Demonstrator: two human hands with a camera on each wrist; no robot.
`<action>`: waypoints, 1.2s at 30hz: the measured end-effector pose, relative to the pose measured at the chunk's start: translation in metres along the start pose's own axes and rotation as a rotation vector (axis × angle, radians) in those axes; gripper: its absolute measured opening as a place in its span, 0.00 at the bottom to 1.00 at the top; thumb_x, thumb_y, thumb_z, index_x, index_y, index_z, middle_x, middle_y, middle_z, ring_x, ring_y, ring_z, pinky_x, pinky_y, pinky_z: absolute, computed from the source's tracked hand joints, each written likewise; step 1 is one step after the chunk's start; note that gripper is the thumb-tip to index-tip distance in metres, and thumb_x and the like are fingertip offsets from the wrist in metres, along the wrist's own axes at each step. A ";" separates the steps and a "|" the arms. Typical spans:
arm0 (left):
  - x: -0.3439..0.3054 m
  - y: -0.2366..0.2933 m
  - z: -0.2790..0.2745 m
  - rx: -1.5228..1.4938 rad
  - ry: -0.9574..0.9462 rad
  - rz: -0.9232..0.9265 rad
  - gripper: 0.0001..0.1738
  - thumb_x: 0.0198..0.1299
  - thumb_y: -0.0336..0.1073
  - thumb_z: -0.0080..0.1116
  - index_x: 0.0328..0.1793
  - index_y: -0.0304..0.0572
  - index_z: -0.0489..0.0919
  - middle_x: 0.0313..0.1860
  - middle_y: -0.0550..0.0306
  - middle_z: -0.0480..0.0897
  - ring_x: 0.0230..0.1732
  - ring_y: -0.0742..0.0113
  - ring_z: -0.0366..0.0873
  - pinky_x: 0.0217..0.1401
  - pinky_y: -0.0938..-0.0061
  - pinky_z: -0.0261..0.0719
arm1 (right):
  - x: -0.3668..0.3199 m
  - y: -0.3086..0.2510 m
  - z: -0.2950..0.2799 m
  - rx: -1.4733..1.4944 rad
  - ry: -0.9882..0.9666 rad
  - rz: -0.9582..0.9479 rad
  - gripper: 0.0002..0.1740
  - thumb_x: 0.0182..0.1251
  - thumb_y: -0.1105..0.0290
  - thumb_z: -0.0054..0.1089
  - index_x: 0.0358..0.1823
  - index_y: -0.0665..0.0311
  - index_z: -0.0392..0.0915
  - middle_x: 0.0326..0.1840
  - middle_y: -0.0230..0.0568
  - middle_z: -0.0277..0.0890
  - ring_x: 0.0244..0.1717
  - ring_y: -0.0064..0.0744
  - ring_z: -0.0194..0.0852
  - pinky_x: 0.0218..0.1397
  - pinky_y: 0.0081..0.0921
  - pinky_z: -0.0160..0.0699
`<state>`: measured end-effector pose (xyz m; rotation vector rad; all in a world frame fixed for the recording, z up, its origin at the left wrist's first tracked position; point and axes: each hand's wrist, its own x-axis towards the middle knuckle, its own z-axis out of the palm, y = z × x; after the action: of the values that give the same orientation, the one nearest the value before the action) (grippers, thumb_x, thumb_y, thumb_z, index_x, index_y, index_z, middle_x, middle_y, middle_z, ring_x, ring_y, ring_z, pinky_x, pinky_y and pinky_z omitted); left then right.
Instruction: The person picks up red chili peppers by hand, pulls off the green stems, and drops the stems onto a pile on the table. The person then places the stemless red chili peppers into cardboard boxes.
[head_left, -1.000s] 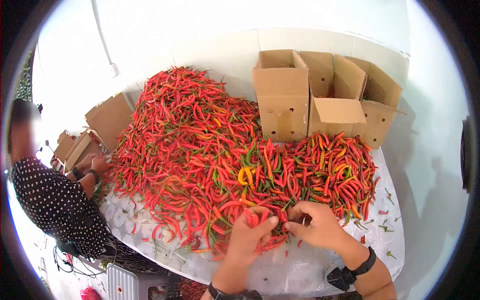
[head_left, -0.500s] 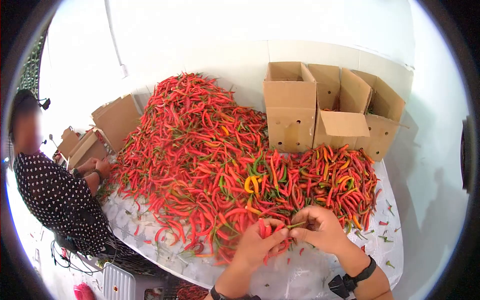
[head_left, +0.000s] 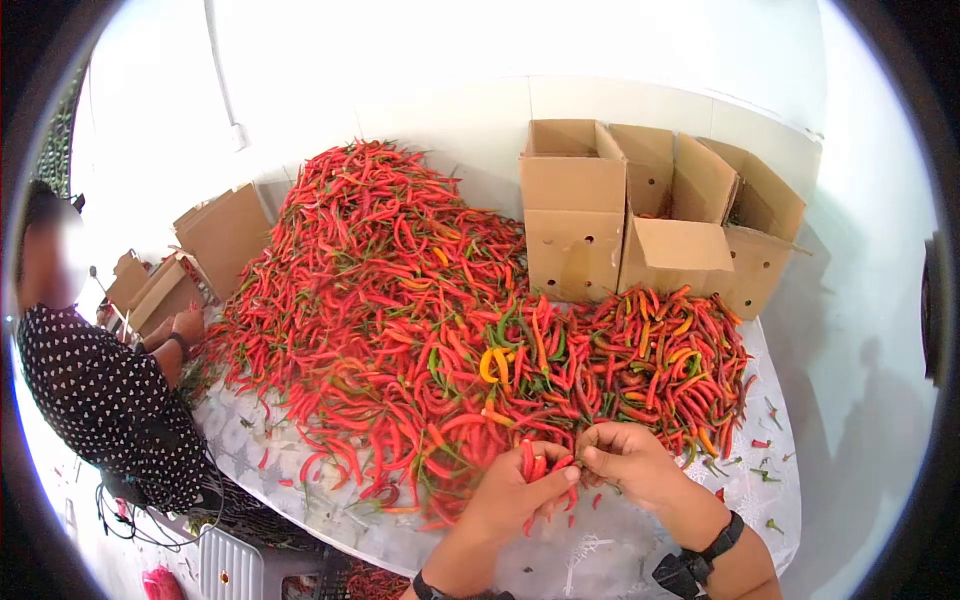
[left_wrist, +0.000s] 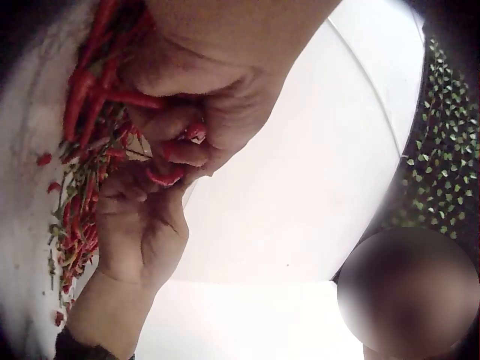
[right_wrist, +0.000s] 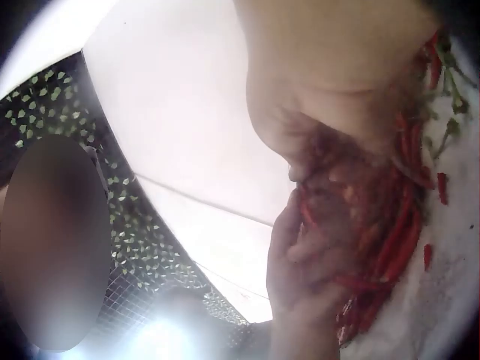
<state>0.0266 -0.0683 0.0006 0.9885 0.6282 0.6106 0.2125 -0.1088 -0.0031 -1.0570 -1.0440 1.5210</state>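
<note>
My left hand (head_left: 510, 500) grips several red chili peppers (head_left: 538, 468) at the near edge of a big heap of chilies (head_left: 370, 300). Their red ends also poke out between curled fingers in the left wrist view, beside a red chili (left_wrist: 166, 178) near the other hand. Close against the left thumb, my right hand (head_left: 640, 468) pinches a chili stem with thumb and forefinger, mostly hidden by the fingertips. The right wrist view shows both hands meeting, with red chilies (right_wrist: 401, 240) on the table behind them.
Open cardboard boxes (head_left: 573, 240) stand behind the heap at the right. Loose stems (head_left: 766, 475) and red bits lie on the white-covered table (head_left: 620, 560). At the left, another person (head_left: 105, 400) works by more cardboard (head_left: 222, 235); a grey plastic stool (head_left: 228, 565) stands below.
My right hand came to a green stem at the left thumb half a second ago; now its fingers are drawn in tighter there. The left hand keeps its chilies. The head view has shifted slightly.
</note>
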 end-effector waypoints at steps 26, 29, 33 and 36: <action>0.001 -0.001 -0.024 -0.661 0.040 0.034 0.08 0.62 0.35 0.59 0.44 0.46 0.73 0.29 0.63 0.75 0.26 0.73 0.73 0.22 0.82 0.66 | 0.005 0.008 -0.006 -1.263 0.329 -0.318 0.18 0.57 0.54 0.65 0.35 0.64 0.82 0.30 0.47 0.77 0.37 0.46 0.78 0.40 0.39 0.76; 0.002 0.002 -0.016 -0.508 0.115 0.066 0.09 0.61 0.33 0.61 0.44 0.45 0.73 0.27 0.63 0.74 0.23 0.74 0.71 0.21 0.82 0.66 | 0.003 -0.009 -0.009 -0.930 0.234 -0.093 0.16 0.59 0.58 0.66 0.38 0.66 0.81 0.30 0.42 0.79 0.33 0.34 0.79 0.38 0.31 0.77; 0.002 0.002 -0.007 -0.232 0.222 0.093 0.11 0.60 0.31 0.64 0.44 0.42 0.73 0.26 0.64 0.75 0.21 0.76 0.71 0.21 0.83 0.67 | 0.003 -0.012 -0.017 -0.279 0.026 0.064 0.13 0.64 0.64 0.65 0.40 0.68 0.80 0.31 0.32 0.80 0.31 0.19 0.76 0.36 0.21 0.75; 0.007 -0.004 0.001 -0.174 0.211 0.115 0.13 0.59 0.33 0.66 0.46 0.39 0.74 0.25 0.66 0.75 0.20 0.79 0.69 0.22 0.83 0.67 | -0.002 -0.013 -0.006 -0.299 -0.046 0.029 0.11 0.66 0.65 0.64 0.40 0.67 0.79 0.31 0.31 0.79 0.32 0.19 0.75 0.36 0.21 0.75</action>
<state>0.0323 -0.0656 -0.0037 0.8068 0.6941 0.8650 0.2216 -0.1082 0.0081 -1.2505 -1.3220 1.4465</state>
